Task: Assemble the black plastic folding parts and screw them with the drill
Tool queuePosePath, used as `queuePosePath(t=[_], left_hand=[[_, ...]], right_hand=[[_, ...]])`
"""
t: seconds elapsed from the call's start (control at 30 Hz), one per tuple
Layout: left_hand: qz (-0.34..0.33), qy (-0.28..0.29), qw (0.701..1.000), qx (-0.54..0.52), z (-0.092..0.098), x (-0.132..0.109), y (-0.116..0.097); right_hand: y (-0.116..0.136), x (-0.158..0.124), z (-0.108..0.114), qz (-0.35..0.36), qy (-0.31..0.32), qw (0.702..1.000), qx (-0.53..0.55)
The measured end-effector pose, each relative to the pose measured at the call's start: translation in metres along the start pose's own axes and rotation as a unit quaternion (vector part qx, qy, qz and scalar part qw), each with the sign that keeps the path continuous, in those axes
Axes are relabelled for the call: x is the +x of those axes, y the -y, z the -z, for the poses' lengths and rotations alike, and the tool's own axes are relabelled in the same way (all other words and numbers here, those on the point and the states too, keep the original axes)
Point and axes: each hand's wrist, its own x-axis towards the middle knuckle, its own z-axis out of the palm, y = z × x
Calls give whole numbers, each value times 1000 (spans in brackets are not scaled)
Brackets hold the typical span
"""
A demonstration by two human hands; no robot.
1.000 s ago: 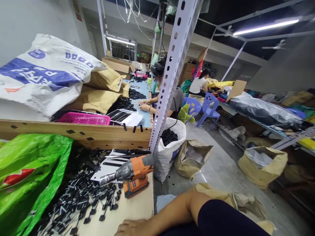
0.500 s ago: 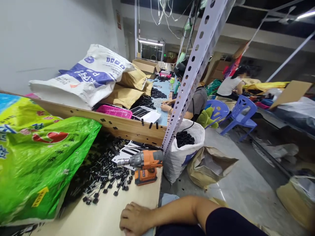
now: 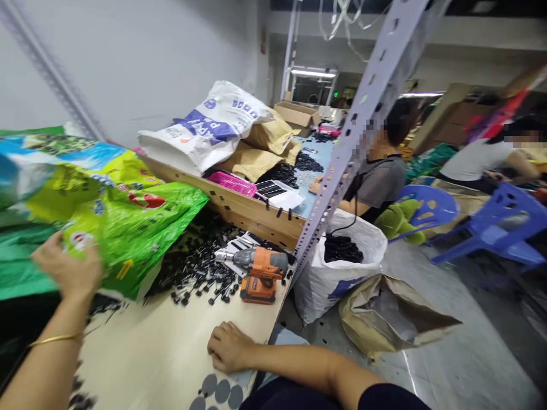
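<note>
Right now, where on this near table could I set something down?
The bare tabletop between the left forearm, right hand and gray discs looks free. Crowding starts farther back: black parts are heaped between the green bag and the drill. Dark bits lie near that forearm.

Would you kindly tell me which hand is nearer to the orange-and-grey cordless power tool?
Right: the right hand rests on the pale tabletop in front of the power tool; the left hand is farther off, touching the green plastic bag.
</note>
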Motion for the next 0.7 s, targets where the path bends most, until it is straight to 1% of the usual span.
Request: queuePosePath(t=[0.03, 0.07, 0.1, 0.13, 0.17, 0.2, 0.23, 0.27, 0.3, 0.33, 0.43, 0.5, 0.53, 0.6, 0.7], left_hand=[[-46, -48, 998, 15, -14, -12, -7], [-91, -82, 992, 18, -26, -25, -14], [-141, -68, 987, 33, -36, -39, -22], [-195, -34, 979, 50, -45, -52, -29], [-261, 32, 962, 72, -53, -63, -35], [-322, 109, 935, 97, -61, -71, -39], [-364, 181, 904, 129, -67, -74, -39], [-376, 212, 888, 162, -71, -72, -36], [-361, 220, 884, 199, -74, -67, -30], [-328, 216, 889, 235, -73, -58, -22], [-233, 175, 906, 306, -62, -21, 6], [-206, 148, 912, 323, -54, 7, 19], [-199, 134, 914, 327, -51, 20, 21], [-183, 101, 922, 327, -47, 45, 19], [-148, 53, 935, 318, -45, 78, 4]], right_hand=[[-1, 0, 1, 1, 1, 1000, 15], [-2, 0, 2, 0, 2, 1000, 31], [-3, 1, 2, -1, 2, 999, 47], [-4, 2, 3, -3, -1, 998, 62], [-5, 3, 3, -6, -7, 997, 75], [-7, 5, 4, -7, -14, 996, 87], [-8, 8, 4, -7, -21, 995, 98], [-10, 10, 4, -4, -29, 994, 106], [-11, 12, 4, 0, -36, 993, 113], [-12, 14, 4, 4, -42, 992, 116], [-13, 15, 4, 12, -52, 992, 118], [-13, 15, 4, 13, -52, 992, 117], [-12, 15, 5, 12, -51, 992, 117], [-12, 15, 5, 9, -50, 992, 119], [-13, 15, 5, -1, -48, 990, 134]])
